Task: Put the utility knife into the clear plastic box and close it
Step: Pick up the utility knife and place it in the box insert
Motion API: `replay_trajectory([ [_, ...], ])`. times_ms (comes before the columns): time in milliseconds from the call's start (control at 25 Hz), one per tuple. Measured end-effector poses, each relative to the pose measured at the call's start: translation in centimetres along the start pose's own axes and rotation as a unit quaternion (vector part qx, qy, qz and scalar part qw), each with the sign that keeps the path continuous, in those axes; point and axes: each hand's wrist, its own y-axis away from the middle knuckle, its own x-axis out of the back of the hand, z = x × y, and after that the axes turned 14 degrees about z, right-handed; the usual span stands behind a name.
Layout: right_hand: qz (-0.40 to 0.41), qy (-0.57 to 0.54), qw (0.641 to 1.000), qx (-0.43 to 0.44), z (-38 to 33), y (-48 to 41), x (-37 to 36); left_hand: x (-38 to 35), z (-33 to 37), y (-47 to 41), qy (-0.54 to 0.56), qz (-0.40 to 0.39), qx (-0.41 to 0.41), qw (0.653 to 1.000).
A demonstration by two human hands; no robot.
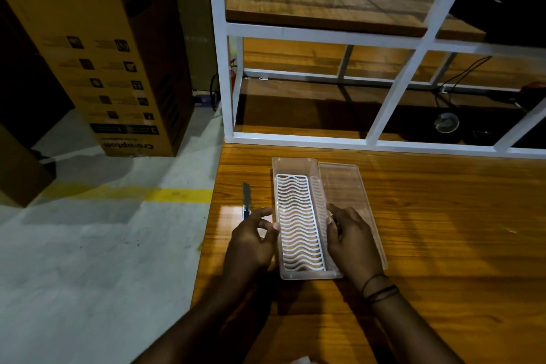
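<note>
1. Now your left hand (254,241) rests against the left wall of the clear plastic box (304,273), fingers loosely curled, gripping nothing.
2. Your right hand (353,241) touches its right wall, fingers bent.
3. The utility knife (246,199) lies just left of the box; the lid (351,186) lies just right.

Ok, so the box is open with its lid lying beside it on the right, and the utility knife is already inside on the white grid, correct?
Not quite. The head view shows the utility knife lying on the table, left of the clear plastic box, not inside it. The white grid is bare. The rest holds: the box is open and its lid lies beside it on the right.
</note>
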Motion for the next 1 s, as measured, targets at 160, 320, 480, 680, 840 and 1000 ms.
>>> replay_trajectory([
  [160, 0.041, 0.051, 0.998, 0.025, -0.4, 0.4, 0.0, 2.1, -0.3, -0.8, -0.115, 0.093, -0.052, 0.988],
  [320, 0.054, 0.055, 0.996, 0.039, -1.2, 0.9, 0.1, 3.0, -1.0, -1.3, -0.281, 0.045, -0.027, 0.958],
  [480, 0.048, 0.052, 0.997, 0.025, -1.2, 1.1, 0.0, 2.2, -0.8, -2.2, -0.351, 0.026, -0.015, 0.936],
  [680, 0.046, 0.048, 0.998, 0.021, -1.4, 1.0, 0.1, 1.5, 0.2, -3.0, -0.415, 0.025, -0.014, 0.909],
  [840, 0.046, 0.048, 0.998, 0.022, -1.3, 1.1, -0.1, 1.3, 0.7, -3.5, -0.422, 0.036, 0.003, 0.906],
  [1000, 0.05, 0.043, 0.998, 0.019, -1.1, 1.1, -0.2, 1.1, 0.5, -4.2, -0.415, 0.027, 0.027, 0.909],
])
